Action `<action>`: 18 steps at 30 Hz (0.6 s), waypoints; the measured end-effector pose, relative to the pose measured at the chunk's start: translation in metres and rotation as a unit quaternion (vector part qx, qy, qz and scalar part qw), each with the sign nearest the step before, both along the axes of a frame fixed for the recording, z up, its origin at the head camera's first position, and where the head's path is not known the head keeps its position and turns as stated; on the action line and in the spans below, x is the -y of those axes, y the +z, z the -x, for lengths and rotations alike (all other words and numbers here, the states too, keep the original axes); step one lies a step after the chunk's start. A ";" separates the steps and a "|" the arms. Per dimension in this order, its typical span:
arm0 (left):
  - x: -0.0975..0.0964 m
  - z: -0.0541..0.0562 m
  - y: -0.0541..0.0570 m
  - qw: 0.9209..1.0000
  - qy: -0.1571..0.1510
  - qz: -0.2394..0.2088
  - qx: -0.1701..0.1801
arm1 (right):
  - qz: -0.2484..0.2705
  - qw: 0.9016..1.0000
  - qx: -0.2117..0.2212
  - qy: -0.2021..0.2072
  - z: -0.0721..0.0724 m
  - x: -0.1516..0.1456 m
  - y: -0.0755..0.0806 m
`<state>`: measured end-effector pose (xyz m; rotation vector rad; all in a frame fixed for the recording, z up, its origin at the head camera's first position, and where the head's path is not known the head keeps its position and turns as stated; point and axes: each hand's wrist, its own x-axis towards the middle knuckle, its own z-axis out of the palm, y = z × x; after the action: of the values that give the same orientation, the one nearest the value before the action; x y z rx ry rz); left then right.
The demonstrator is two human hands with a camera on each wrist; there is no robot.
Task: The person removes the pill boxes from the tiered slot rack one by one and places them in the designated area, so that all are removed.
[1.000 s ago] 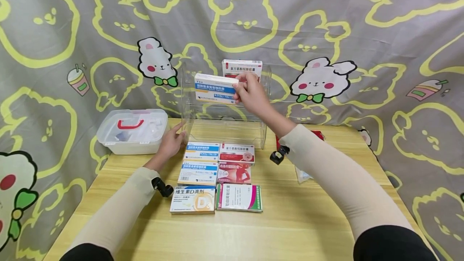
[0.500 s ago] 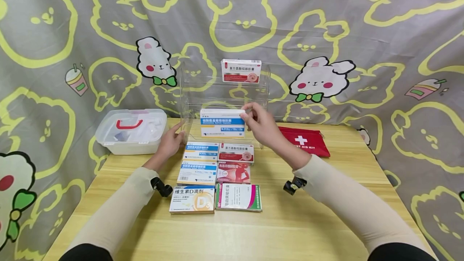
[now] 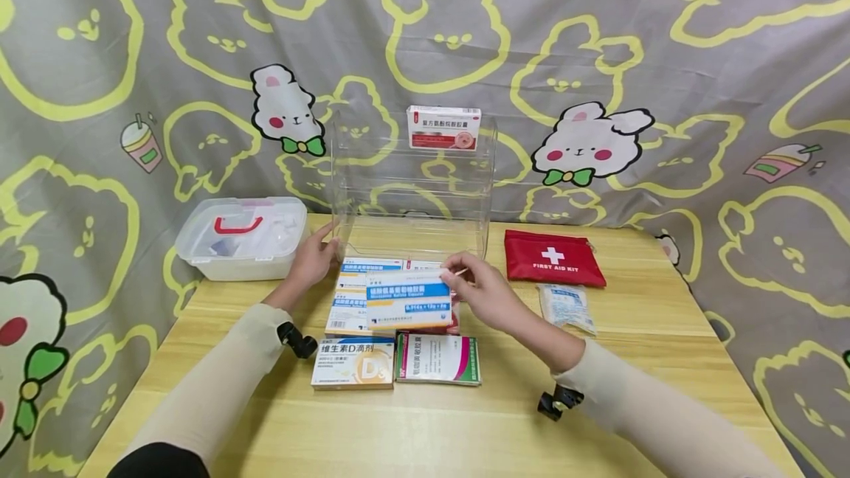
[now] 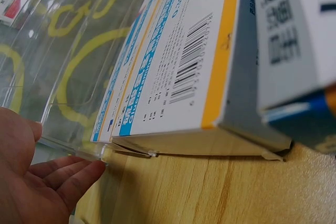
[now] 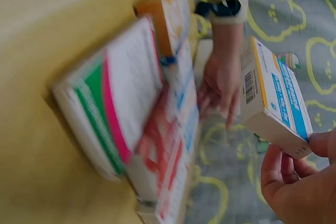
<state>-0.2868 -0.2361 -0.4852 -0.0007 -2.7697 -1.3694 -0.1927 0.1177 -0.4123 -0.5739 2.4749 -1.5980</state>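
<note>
My right hand (image 3: 488, 293) pinches the right end of a white, blue and orange medicine box (image 3: 405, 301), holding it over the boxes on the table. The right wrist view shows thumb and fingertips on that box's end (image 5: 286, 142). My left hand (image 3: 312, 260) grips the lower left side edge of a clear display rack (image 3: 415, 231), thumb and fingers either side of the edge. A red and white medicine box (image 3: 443, 129) stands on the rack's top tier. Below the held box lie two matching blue and white boxes (image 3: 348, 305), partly covered by it, and red boxes mostly hidden.
A vitamin D box (image 3: 352, 364) and a green and pink box (image 3: 438, 360) lie nearest me. A lidded plastic case (image 3: 242, 238) with a red handle stands left. At right are a red first aid pouch (image 3: 554, 260) and a small clear packet (image 3: 567, 307).
My right hand has carried the blue and white box from the upper rack down and forward, out over the boxes on the table. My left hand has stayed at the rack's side.
</note>
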 end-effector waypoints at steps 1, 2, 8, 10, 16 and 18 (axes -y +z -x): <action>0.000 0.000 0.000 1.000 -0.001 0.001 -0.001 | -0.002 1.000 0.005 0.005 -0.004 0.001 -0.003; -0.001 0.000 0.001 1.000 -0.001 0.000 -0.002 | 0.000 1.000 0.013 0.012 -0.009 0.001 -0.006; -0.001 -0.001 0.001 1.000 -0.001 -0.005 -0.006 | -0.007 0.998 0.041 0.050 -0.033 0.006 -0.022; -0.001 0.000 0.000 1.000 -0.002 -0.008 -0.007 | -0.020 0.997 0.041 0.058 -0.039 0.008 -0.027; 0.000 0.001 -0.002 1.000 -0.001 -0.005 -0.008 | -0.061 0.993 0.046 0.086 -0.058 0.017 -0.039; 0.001 0.002 -0.001 1.000 -0.001 -0.005 -0.009 | -0.073 0.992 0.043 0.093 -0.063 0.020 -0.043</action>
<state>-0.2884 -0.2367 -0.4866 -0.0139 -2.7492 -1.3779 -0.1301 0.0978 -0.4552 -0.6753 2.3727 -1.3318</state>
